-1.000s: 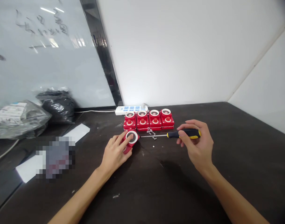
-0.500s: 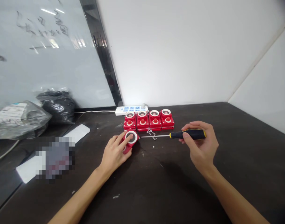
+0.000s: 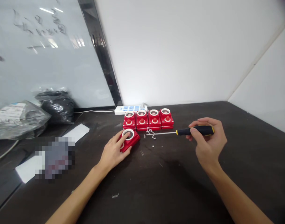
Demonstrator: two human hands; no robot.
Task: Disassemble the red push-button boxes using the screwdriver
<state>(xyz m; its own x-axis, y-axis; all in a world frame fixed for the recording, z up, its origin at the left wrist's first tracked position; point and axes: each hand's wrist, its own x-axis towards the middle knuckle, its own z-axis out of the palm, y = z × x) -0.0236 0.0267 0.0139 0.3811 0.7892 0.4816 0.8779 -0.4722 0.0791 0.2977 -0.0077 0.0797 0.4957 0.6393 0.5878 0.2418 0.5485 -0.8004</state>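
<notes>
My left hand (image 3: 113, 152) grips a red alarm sounder (image 3: 134, 138), one finger on its white-ringed round opening and the thumb along its near side. The sounder sits turned at an angle on the table. In my right hand (image 3: 210, 143) is a screwdriver (image 3: 196, 130) with a black and yellow handle, its shaft pointing left. A small pale piece, perhaps a screw (image 3: 144, 136), shows at the tip, a little right of the sounder. Behind stands a row of several similar red sounders (image 3: 154, 120), with a white cord (image 3: 149, 130) lying in front.
A white power strip (image 3: 120, 110) lies behind the row, against the wall. Plastic bags (image 3: 21, 119) and white paper (image 3: 79, 133) are on the left, with a blurred-out item over the paper. Small bits (image 3: 153, 146) dot the dark table (image 3: 142, 193).
My right hand has drawn the screwdriver back to the right, its tip moving away from the sounder. My left hand has tilted the sounder, so more of its right side shows.
</notes>
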